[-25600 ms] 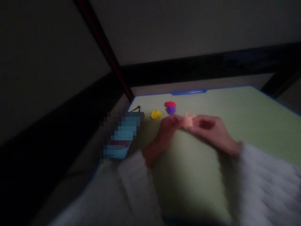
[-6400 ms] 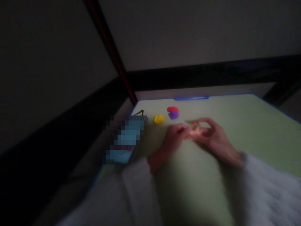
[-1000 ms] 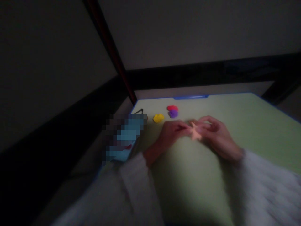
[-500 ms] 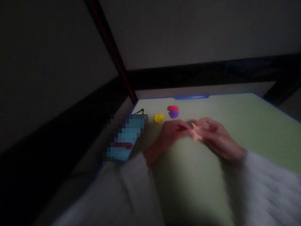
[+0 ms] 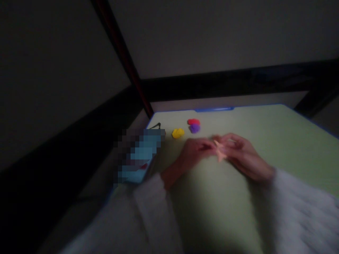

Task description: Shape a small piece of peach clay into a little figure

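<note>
Between my two hands, a little above the table, is a peach-coloured star shape (image 5: 220, 155), probably of modelling clay. My left hand (image 5: 194, 152) pinches its left side with the fingertips. From the right, my right hand (image 5: 242, 153) is closed on it, thumb lying across its middle. Past my left hand, a yellow lump of clay (image 5: 178, 133) rests on the table. A purple lump (image 5: 195, 128) lies to the right of it, touching a red lump (image 5: 193, 121) just behind.
The pale green tabletop (image 5: 278, 137) has a blue rim with a blue raised strip (image 5: 214, 109) at the far edge. At the left edge lies a blurred-out light blue object (image 5: 144, 151), with a thin dark piece (image 5: 156, 125) beyond it. Walls stand behind and at the left.
The star is tilted slightly more, its lower point a bit lower. Both hands keep hold of it. The whole view has shifted slightly.
</note>
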`<state>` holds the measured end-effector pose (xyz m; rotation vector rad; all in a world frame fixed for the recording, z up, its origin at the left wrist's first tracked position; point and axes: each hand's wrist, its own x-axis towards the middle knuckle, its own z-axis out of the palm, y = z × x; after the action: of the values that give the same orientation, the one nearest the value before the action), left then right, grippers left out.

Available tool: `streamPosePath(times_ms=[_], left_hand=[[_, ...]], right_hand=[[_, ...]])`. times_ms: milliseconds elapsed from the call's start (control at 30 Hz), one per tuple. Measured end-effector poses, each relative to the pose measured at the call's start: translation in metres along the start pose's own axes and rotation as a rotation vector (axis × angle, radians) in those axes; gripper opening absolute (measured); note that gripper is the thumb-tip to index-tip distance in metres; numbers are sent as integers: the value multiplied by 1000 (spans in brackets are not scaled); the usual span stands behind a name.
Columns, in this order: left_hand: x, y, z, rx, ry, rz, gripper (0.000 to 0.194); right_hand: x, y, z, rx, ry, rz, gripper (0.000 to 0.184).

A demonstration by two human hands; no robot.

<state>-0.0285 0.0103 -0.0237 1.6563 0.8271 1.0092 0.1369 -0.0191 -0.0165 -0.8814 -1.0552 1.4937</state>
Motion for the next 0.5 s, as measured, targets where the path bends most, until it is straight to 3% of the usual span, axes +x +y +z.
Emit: streamPosePath(times_ms=[133,267,500], left_hand=[[0,-2,-1,-140,-33,-40,17],[0,-3,-1,-278,8,-109,25],[-2,3,2,-1,-104,-104,30]], right_hand=[[1,-1,1,18,0,-6,27],[1,-2,2,5,7,-35,25],[1,0,2,-88,6,-60,27]])
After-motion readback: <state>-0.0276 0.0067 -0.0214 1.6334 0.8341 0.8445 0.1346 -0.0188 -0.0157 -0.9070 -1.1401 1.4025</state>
